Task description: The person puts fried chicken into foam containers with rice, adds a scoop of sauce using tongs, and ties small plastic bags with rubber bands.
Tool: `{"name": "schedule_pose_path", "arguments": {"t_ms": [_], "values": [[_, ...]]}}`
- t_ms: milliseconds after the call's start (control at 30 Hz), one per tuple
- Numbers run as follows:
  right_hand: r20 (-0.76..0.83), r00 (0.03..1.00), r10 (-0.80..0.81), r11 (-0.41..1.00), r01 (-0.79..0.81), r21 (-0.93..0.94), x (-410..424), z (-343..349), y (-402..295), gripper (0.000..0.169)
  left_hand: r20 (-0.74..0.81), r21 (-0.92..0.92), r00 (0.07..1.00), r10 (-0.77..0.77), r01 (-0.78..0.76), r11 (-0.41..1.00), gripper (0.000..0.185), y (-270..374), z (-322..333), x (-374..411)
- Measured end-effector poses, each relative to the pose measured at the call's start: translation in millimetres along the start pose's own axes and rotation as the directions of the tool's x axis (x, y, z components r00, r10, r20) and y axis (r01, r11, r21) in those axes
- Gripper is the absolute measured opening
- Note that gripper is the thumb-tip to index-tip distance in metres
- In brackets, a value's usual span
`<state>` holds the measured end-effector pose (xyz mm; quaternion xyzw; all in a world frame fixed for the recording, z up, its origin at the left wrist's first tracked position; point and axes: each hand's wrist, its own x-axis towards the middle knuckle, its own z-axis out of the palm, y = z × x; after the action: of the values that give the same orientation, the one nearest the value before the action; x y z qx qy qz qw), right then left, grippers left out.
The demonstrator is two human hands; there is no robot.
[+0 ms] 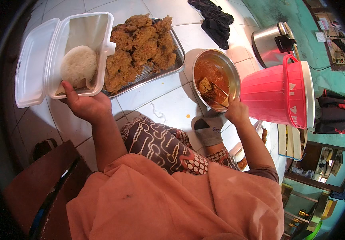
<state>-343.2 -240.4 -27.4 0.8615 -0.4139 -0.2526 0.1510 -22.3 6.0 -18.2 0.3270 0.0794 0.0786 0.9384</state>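
Observation:
My left hand supports an opened white styrofoam box at its near edge, thumb over the rim. Inside it a molded mound of white rice rests on brown paper. My right hand grips metal tongs whose ends reach down into a steel bowl of red sauce. At the tongs' tips a piece of fried chicken sits in the sauce; whether they pinch it, I cannot tell. Beside the box, a wire-mesh tray is heaped with fried chicken pieces.
Right of the bowl stands a pink bucket with a white lid, close to my right forearm. Behind it is a steel cooker. Black cloth lies on the tiled floor. A brown wooden board is at lower left.

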Motion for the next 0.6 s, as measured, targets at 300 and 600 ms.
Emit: {"name": "schedule_pose_path", "arguments": {"t_ms": [300, 600], "values": [[0.062, 0.996, 0.059, 0.996, -0.063, 0.069, 12.7, -8.6, 15.4, 0.037, 0.052, -0.012, 0.998, -0.037, 0.037, 0.999, 0.052, -1.7, -3.9, 1.0], [0.021, 0.991, 0.130, 0.989, -0.131, 0.070, 28.5, -0.6, -5.2, 0.036, -0.010, 0.025, 1.000, -0.017, 0.018, 1.000, 0.055, -0.7, 3.6, -5.7]]}}
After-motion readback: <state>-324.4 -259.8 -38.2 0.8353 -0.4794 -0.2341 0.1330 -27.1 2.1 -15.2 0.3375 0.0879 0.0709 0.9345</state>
